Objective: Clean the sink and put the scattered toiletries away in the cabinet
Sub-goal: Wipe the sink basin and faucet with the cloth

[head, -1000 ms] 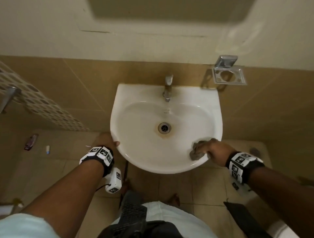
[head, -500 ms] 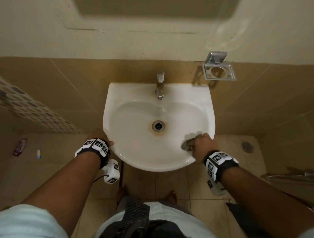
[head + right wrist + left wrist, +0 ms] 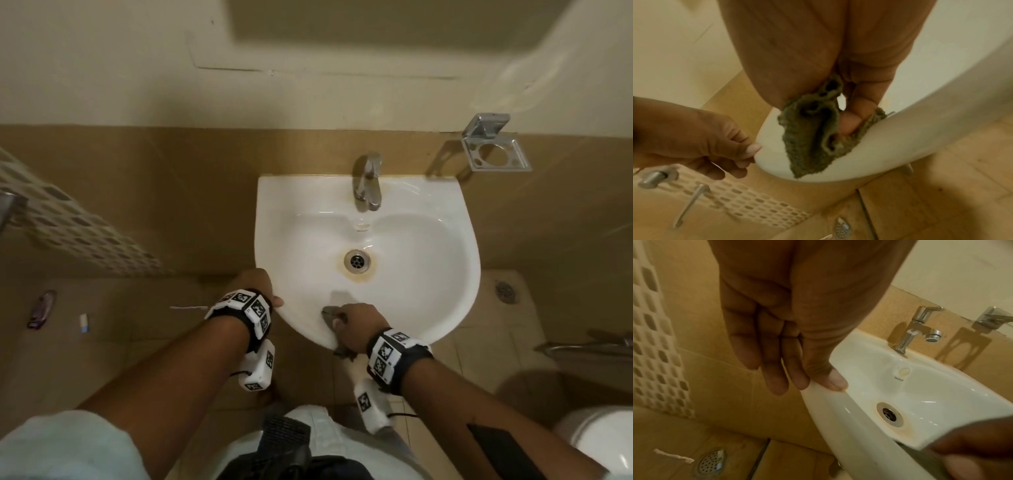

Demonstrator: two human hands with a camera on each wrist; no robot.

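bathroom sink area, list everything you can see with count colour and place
sink: 1, white, on the tiled wall
tap: 1, chrome, back rim
drain: 1, metal, basin middle, stained ring around it
holder: 1, chrome, wall right of tap
cloth: 1, grey-green, over front rim
small packet: 1, purple, floor far left
small tube: 1, white, floor left
left hand: grips the sink's left rim
right hand: presses the cloth

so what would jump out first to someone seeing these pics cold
The white sink fills the middle, with a brownish ring around its drain. At its near rim the right hand presses a grey-green cloth over the edge, while the left hand grips the rim's left side.
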